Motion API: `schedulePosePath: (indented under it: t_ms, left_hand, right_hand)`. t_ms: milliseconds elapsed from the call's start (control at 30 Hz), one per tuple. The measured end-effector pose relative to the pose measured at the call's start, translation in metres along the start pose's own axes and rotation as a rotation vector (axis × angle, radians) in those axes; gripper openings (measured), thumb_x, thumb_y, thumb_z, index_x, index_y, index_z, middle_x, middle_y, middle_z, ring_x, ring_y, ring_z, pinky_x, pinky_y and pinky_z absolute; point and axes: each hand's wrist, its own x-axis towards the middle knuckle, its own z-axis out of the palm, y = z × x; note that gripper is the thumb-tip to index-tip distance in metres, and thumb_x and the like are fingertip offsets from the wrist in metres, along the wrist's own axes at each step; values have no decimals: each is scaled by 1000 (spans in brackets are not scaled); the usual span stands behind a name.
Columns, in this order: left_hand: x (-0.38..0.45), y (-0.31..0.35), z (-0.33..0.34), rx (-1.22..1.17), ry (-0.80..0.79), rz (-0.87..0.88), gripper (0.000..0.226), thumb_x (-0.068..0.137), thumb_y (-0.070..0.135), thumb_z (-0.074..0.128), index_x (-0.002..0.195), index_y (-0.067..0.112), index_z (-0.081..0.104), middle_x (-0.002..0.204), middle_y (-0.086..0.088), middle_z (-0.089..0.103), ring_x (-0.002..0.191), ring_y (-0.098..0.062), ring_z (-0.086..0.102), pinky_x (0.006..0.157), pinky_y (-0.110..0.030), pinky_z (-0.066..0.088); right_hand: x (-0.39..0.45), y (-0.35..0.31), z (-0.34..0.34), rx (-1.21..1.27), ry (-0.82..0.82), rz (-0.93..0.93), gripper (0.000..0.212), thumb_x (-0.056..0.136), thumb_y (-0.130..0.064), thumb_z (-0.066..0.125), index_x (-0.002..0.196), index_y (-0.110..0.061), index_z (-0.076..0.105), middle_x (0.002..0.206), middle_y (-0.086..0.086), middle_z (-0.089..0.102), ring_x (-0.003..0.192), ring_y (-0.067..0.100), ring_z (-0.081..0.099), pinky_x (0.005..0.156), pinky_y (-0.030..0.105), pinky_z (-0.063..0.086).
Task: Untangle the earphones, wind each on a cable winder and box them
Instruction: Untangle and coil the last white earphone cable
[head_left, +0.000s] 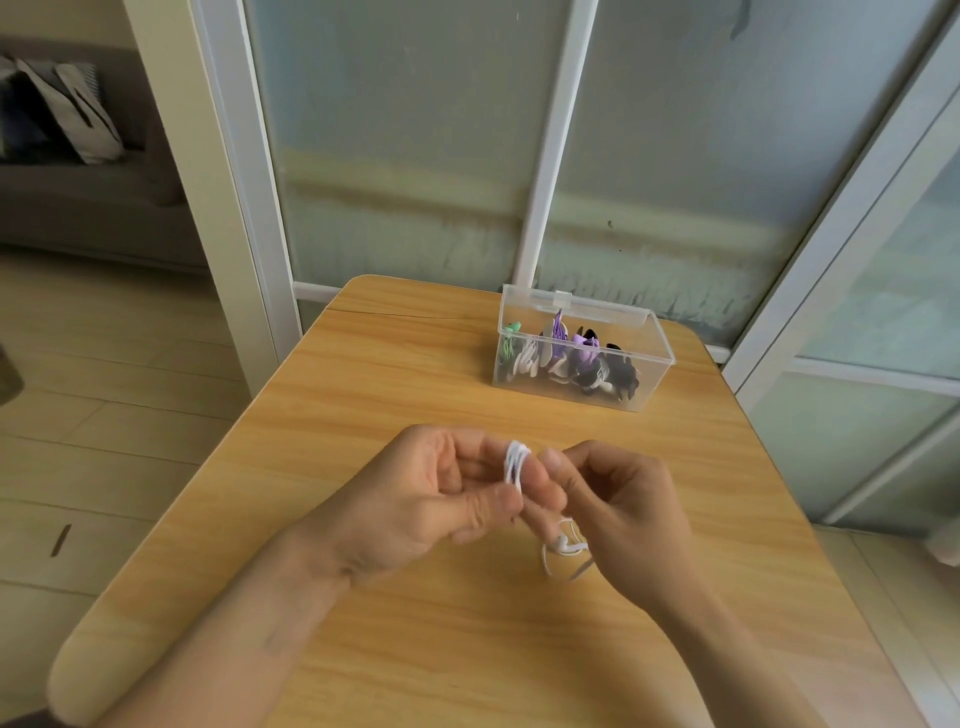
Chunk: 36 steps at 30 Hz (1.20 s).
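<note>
Above the counter (363, 649): white earphone cable (516, 465), light, limp, coiled.
Left hand (441, 493): fingers curled, pinching the coil.
Right hand (618, 499): fingers pinch its loose tail (earbud dangling); grip there.
Box (576, 358): far side, well apart.

You get soft, even daylight through the frosted glass panels (415, 156); shadows on the table (363, 374) are faint, edges bow outward, detail slightly soft
</note>
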Motion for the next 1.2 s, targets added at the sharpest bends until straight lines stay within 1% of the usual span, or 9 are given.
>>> schedulePosePath:
  t_ms: [167,333,433,567,667,833,1000,1100,1200]
  left_hand:
    - [6,-5,6,-274,354,54,17,85,4,64,101,-2,68,104,-21,72,98,-29,71,50,-18,33]
    - [11,-20,20,-32,503,143,15,90,5,63,104,1,66,103,-9,75,98,-24,73,59,-18,50]
    - [12,-29,18,269,607,205,13,93,-2,60,100,7,67,99,-1,75,93,-15,73,77,-22,56]
    - [7,-27,2,719,463,153,14,96,3,58,97,14,66,90,10,69,83,-3,65,71,-11,45]
    - [3,-21,-4,801,284,91,20,101,20,52,82,15,58,76,5,59,71,-11,54,67,-29,44]
    - [2,-20,7,1002,112,-117,47,100,45,44,68,12,51,55,7,39,51,-10,34,54,-38,33]
    - [3,-8,8,516,106,-163,58,101,48,43,55,13,44,48,8,33,46,-11,26,48,-26,26]
    - [8,1,13,167,349,-88,58,92,57,48,46,22,41,45,4,37,46,-12,28,51,-22,27]
    - [12,2,10,-413,532,-40,45,91,45,48,57,16,51,54,-1,39,47,-12,24,53,-27,19]
  right_hand:
    - [-8,2,12,-118,-204,31,30,93,-45,59,81,-23,76,54,-6,53,48,1,47,51,16,37]
    - [-11,0,15,-208,-376,11,21,100,-37,58,87,-28,70,70,1,69,60,16,63,65,39,55]
    - [-15,-1,19,-175,-422,18,20,102,-37,55,86,-30,67,68,2,70,62,17,67,69,39,56]
    - [-14,-1,15,-123,-359,40,18,99,-38,60,88,-24,67,58,6,51,52,13,45,55,30,38]
    - [-8,-5,-1,-212,-303,3,23,96,-40,63,82,-24,71,63,7,56,55,6,44,55,26,35]
    - [-4,-7,-16,-230,-373,58,20,89,-37,73,78,-22,75,67,-5,70,49,1,49,52,16,37]
    - [-1,-8,-23,-123,-286,43,34,76,-51,75,73,-17,76,63,5,71,46,10,53,50,21,41]
    - [-2,-4,-15,-54,-230,23,39,83,-54,64,74,-19,76,59,2,67,45,13,51,51,26,42]
    - [-8,-1,3,-36,-220,-33,38,95,-59,52,86,-28,73,55,-6,57,47,9,47,52,27,40]
